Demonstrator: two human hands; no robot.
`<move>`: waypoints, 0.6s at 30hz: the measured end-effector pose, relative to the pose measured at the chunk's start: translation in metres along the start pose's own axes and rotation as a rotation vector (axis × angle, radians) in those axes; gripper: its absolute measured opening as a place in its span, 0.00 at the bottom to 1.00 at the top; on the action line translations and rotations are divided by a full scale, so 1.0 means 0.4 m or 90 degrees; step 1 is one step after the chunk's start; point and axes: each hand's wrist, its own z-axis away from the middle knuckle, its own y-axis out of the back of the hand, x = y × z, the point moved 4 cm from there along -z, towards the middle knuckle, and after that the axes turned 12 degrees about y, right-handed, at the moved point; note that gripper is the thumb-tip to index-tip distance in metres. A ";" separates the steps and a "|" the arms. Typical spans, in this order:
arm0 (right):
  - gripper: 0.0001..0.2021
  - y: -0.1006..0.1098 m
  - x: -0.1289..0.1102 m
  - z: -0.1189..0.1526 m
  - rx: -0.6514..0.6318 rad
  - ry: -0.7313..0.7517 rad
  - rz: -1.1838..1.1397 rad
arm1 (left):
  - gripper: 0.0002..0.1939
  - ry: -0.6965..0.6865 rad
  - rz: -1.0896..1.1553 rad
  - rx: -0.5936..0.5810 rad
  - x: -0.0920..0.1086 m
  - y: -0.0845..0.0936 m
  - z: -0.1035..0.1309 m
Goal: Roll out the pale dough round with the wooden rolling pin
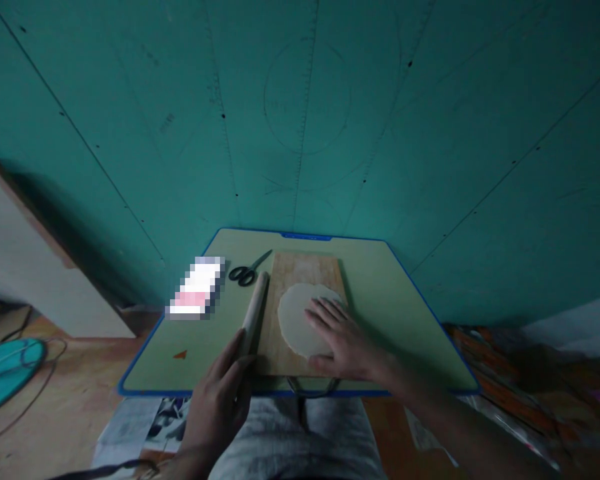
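A flat, round sheet of dough [297,323] lies on a wooden board [305,267]. My right hand [340,340] rests on the right part of the dough, its fingers spread and pointing up and left. Left of the board, a pale rolling pin [255,303] lies lengthwise on the table. The near end of the pin is at my left hand [223,387], whose fingers and thumb are closed round it beside the board's near left corner.
Black scissors [245,274] lie beyond the pin, left of the board. A blurred-out phone-like object [197,287] is at the left edge of the blue-rimmed table [390,313]. A small orange triangle [181,355] lies near it. A green wall [300,120] rises behind.
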 end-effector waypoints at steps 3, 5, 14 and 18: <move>0.43 0.003 -0.018 0.004 -0.038 0.010 0.007 | 0.14 -0.006 -0.015 0.003 -0.002 -0.005 0.002; 0.42 0.006 -0.015 -0.004 -0.048 0.013 0.004 | 0.13 -0.002 -0.017 0.000 -0.003 -0.006 0.004; 0.40 -0.021 -0.005 -0.058 -0.007 -0.011 0.034 | 0.14 0.033 0.012 -0.046 -0.021 -0.012 0.013; 0.39 -0.023 -0.016 -0.087 0.019 -0.050 0.037 | 0.15 0.059 0.054 -0.042 -0.025 -0.001 0.008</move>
